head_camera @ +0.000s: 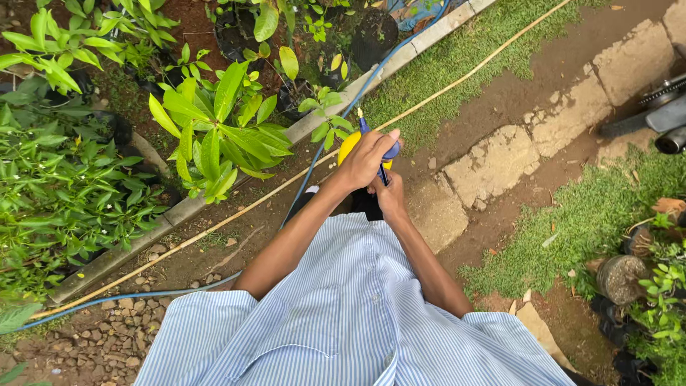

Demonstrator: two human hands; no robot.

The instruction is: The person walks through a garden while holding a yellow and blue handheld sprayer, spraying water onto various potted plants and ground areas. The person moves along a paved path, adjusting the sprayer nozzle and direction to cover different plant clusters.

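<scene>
Both my hands hold a small hand sprayer (348, 147) with a yellow body and blue handle, out in front of my chest. My left hand (366, 160) wraps over its top and the blue trigger part. Just below it, my right hand (391, 197) grips the lower part, which is mostly hidden. The sprayer's thin nozzle tip (361, 116) points away from me toward a leafy green potted plant (218, 136). I wear a blue-and-white striped shirt (350, 314).
A concrete curb (179, 211) borders a bed of potted plants on the left. A blue hose (143, 293) and a thin yellow hose (457, 78) cross the dirt ground. Paving stones (493, 164), grass patches, pots (620, 279) and dark machine parts (661, 114) lie to the right.
</scene>
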